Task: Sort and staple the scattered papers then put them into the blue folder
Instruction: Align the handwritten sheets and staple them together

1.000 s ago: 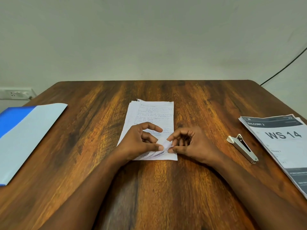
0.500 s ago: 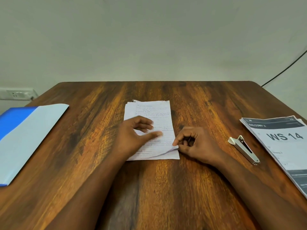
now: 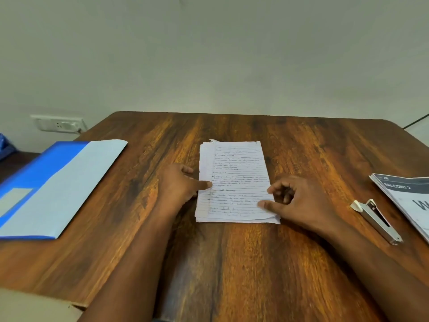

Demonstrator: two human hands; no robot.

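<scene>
A: Start with your grip. What has your left hand [image 3: 180, 185] got?

B: Nothing held. It lies at the stack's 9 o'clock edge, and your thumb reaches onto the margin of the top sheet and touches it. The other fingers run under or along that edge; the blur there leaves me unable to tell which.

A: And your right hand [image 3: 299, 201]?

B: It sits at the stack's 4 o'clock corner. Your thumb lies flat on the top sheet near the bottom right, and the fingers are loosely curled above the right edge, closed on nothing that I can see.

A: Where are the papers themselves?

B: The handwritten papers [image 3: 235, 182] lie as one lined stack at the middle of the table [image 3: 232, 263], long side running toward 12 o'clock, with the sheets slightly fanned along the left and bottom edges.

A: And around them?

B: At 9 o'clock, well apart, the blue folder [image 3: 53, 189] lies on the table's left edge. At 3 o'clock, your stapler [image 3: 377, 221] lies on the wood just beyond your right hand. Further toward 3 o'clock a pile of printed sheets [image 3: 408, 198] with a dark header runs out of view.
</scene>
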